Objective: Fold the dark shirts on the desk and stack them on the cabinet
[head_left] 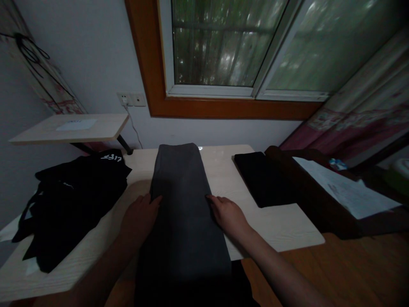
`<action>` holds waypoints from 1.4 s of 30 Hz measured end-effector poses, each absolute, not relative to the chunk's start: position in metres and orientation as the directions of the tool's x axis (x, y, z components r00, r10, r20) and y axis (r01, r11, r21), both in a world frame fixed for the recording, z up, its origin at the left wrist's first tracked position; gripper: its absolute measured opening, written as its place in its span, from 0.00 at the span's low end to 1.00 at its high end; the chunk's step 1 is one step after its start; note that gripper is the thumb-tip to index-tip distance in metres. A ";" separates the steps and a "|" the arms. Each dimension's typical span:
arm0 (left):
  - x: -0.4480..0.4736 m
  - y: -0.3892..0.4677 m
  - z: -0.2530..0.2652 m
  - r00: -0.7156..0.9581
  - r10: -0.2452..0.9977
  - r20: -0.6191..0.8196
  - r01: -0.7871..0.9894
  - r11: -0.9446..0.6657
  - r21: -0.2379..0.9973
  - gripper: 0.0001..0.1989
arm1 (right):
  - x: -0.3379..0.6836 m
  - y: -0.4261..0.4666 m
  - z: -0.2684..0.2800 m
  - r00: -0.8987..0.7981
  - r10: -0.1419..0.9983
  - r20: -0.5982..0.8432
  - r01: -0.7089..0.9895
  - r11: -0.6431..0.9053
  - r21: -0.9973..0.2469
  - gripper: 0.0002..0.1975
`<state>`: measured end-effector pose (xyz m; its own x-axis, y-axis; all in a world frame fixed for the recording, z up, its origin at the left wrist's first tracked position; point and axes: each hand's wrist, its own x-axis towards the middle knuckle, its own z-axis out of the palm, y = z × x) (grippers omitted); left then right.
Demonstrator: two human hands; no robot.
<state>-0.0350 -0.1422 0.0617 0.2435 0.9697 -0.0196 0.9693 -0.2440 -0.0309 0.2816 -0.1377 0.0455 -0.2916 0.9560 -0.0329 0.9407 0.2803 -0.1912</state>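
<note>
A long dark grey folded cloth (182,192) lies lengthwise on the table in the middle of the view, its near end dropping over the front edge. Its garment kind does not show. My left hand (140,217) is closed on the cloth's left edge, thumb on top and fingers curled at the side. Level with it on the right edge, my right hand (226,211) pinches the cloth between thumb and fingers. Left of my hands spreads a loose heap of black cloth (79,192) with white lettering. To the right sits a neatly folded black cloth bundle (263,179).
The pale wood table (281,230) stands against the wall under a window (220,47). A small raised shelf (105,123) is at the back left, near a wall socket (131,99) with a cord. At right, a dark brown piece of furniture (319,209) carries a white sheet (345,187).
</note>
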 end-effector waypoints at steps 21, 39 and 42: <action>-0.004 -0.018 0.002 0.268 0.929 0.257 0.957 -0.288 0.042 0.28 | 0.239 -0.085 -0.016 -0.276 0.909 0.313 0.918 0.345 -0.193 0.29; -0.034 -0.036 0.014 -0.018 0.939 0.342 0.988 -0.037 0.153 0.27 | 0.248 -0.084 0.018 -0.166 0.963 0.211 0.980 0.185 -0.077 0.23; -0.032 -0.044 0.020 -0.050 0.971 0.235 0.990 0.016 0.143 0.26 | 0.249 -0.086 0.020 -0.172 0.974 0.149 0.981 0.183 -0.063 0.25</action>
<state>-0.0320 -0.0442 0.0200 -0.0496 0.9707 0.2352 0.9896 0.0159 0.1431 0.2490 -0.0859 0.0198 -0.1725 0.9737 0.1489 0.9810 0.1834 -0.0626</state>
